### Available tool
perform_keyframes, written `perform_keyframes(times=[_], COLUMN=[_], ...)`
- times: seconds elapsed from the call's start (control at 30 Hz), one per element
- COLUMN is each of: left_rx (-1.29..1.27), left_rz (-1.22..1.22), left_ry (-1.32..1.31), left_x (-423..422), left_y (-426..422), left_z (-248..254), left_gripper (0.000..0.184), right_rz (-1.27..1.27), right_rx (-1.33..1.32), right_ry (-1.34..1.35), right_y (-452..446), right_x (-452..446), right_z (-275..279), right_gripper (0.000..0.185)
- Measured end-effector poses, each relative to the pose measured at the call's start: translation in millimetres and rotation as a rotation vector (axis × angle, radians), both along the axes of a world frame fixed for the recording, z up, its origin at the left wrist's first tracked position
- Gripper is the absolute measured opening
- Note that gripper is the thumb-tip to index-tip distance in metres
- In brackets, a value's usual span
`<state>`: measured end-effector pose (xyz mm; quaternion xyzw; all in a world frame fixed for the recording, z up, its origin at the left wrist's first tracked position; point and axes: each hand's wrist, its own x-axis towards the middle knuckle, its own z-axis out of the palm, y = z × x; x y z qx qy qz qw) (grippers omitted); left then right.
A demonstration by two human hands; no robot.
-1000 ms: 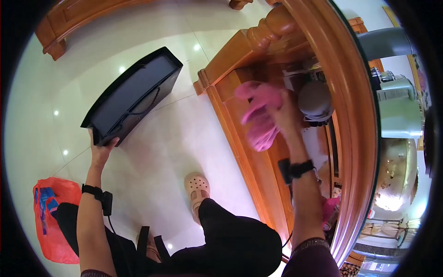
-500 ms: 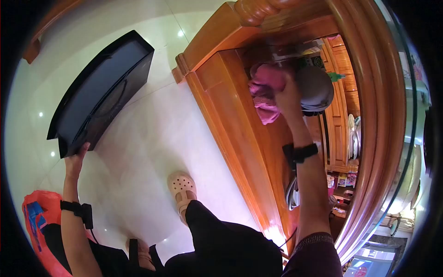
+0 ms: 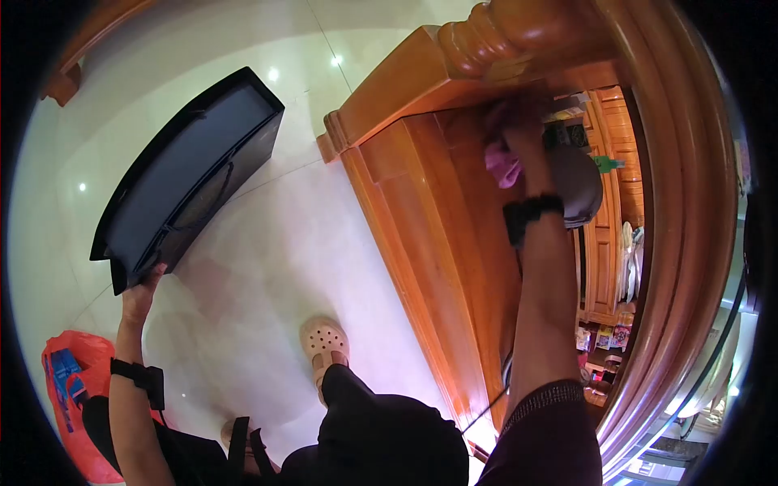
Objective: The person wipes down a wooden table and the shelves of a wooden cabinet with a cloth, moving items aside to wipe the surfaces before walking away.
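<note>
At the left, a large black box-like thing (image 3: 190, 174) with a thin dark cord is tilted above the pale floor. My left hand (image 3: 144, 293) is closed on its lower corner. My right hand (image 3: 525, 139) reaches deep into a brown wooden cabinet (image 3: 442, 219), holding a crumpled pink cloth (image 3: 504, 166). The cloth is against or very near the wood in the shadowed far corner; its upper part is dark and blurred. Just right of that wrist sits a grey rounded, helmet-like thing (image 3: 579, 190), partly covered by my forearm.
A thick wooden rail (image 3: 677, 243) curves down the right side, with glass (image 3: 741, 300) beyond it. Small packets (image 3: 604, 334) lie inside the cabinet. A red plastic bag (image 3: 89, 437) rests on the floor at lower left. My beige clog (image 3: 324, 336) stands beside the cabinet base.
My right hand has pushed the pink cloth farther into the cabinet's shadowed corner. My left hand still grips the black thing; the view has shifted slightly.
</note>
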<state>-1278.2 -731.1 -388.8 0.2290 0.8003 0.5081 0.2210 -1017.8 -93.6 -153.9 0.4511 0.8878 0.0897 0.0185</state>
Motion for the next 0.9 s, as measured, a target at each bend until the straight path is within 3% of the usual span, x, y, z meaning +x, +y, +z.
perform_keyframes(times=[0.03,0.1,0.17,0.23,0.33,0.37,0.43,0.53,0.57,0.67,0.8,0.9], left_rx=[0.026,0.045,-0.103,-0.082,-0.056,-0.026,0.005,0.078,0.164,0.514,0.494,0.342], left_rz=[0.024,0.042,-0.020,-0.015,-0.026,0.009,0.050,0.054,0.050,0.303,0.380,0.228], left_ry=[-0.021,-0.035,0.175,0.071,-0.097,-0.125,-0.133,-0.218,-0.201,-0.172,-0.039,0.045], left_x=[1,-3,-9,-13,-10,-9,-9,-9,-4,41,61,66], left_y=[0,-5,-6,-4,8,13,17,20,24,55,60,49], left_z=[-4,-6,-11,-10,11,16,20,22,29,84,136,180], left_gripper=[0.035,0.035,0.037,0.039,0.042,0.041,0.041,0.042,0.041,0.060,0.068,0.070], right_rz=[0.023,0.339,0.352,0.470,0.316,0.348,0.378,0.394,0.368,0.087,-0.002,0.005], right_rx=[-0.063,0.080,-0.040,-0.195,-0.388,-0.346,-0.436,-0.262,-0.275,-0.204,-0.106,-0.020], right_ry=[0.018,0.306,0.278,0.412,0.329,0.320,0.335,0.314,0.336,0.284,0.308,0.334], right_y=[-35,-84,-136,-178,-214,-223,-233,-294,-308,-356,-371,-376], right_x=[-2,12,-3,-11,-2,11,59,142,175,242,280,285], right_z=[10,-8,8,18,45,47,23,16,11,14,2,-14], right_gripper=[0.058,0.052,0.050,0.046,0.042,0.037,0.037,0.042,0.042,0.051,0.060,0.065])
